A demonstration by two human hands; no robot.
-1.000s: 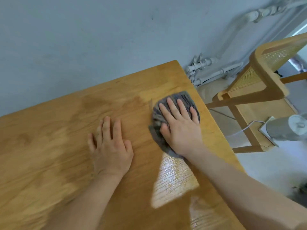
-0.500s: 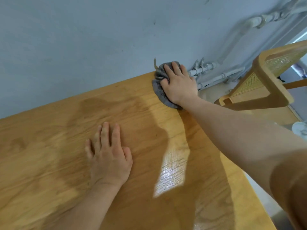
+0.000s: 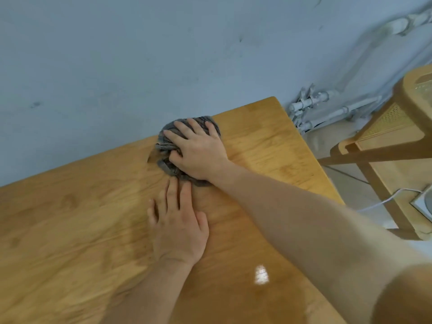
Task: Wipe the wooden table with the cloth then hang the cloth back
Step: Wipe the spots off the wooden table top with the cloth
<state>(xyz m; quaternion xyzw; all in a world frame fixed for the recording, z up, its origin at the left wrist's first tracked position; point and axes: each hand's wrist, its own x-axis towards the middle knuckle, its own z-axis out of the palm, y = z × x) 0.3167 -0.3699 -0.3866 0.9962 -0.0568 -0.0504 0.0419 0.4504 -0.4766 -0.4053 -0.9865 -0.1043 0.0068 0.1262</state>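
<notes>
Since half a second ago, drags the cloth (image 3: 164,146) leftward along the far edge of the table (image 3: 70,230), off the right corner by the pipes (image 3: 327,108) to a spot just ahead of the left hand (image 3: 178,226). Presses down on it with the right hand (image 3: 198,153): fingers spread and draped over the mound, thumb bent into the folds and pinching them. Bunches the grey ribbed fabric into a rumpled lump at the foot of the pale blue wall (image 3: 140,54), with a strip trailing out beneath the wrist.

Rests the left hand flat, palm down, fingers straight and close together, tips just beside the near edge of the cloth; cannot tell whether touching.

Honey-coloured wood underneath, with long wavy grain, broad darker patches, a glossy sheen and one small bright glint below the right forearm; far right corner softly rounded.

Beyond that corner, white-painted pipes with knobbly fittings low along the wall. Further right, a light wooden chair (image 3: 397,148) with a woven cane panel, and a thin white cable (image 3: 385,199) curving across the pale floor.
</notes>
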